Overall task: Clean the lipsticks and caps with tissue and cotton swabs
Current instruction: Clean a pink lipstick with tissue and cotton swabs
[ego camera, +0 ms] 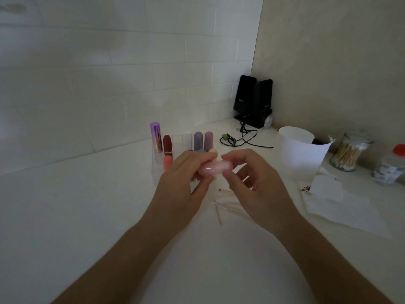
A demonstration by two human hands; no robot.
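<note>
Both the left hand [182, 178] and right hand [252, 185] are pinched on opposite ends of a pink lipstick [215, 168] held level over the bench [87, 216] middle; if the ends are yanked apart, one half may be dropped onto the swabs [228, 207] or the rack [156, 172] knocked.

You're holding a pale pink lipstick tube [215, 168] sideways at the centre of the frame, pinched between your left hand [179, 181] and right hand [254, 185]. Just behind it, upright, stand a tall purple-gradient lipstick [156, 137], a dark red lipstick [167, 143], a coral lipstick [167, 161] and two mauve lipsticks [198, 140]. Loose cotton swabs [228, 207] lie just below your hands, and a white tissue [341, 207] with a dark smear lies flat at right.
</note>
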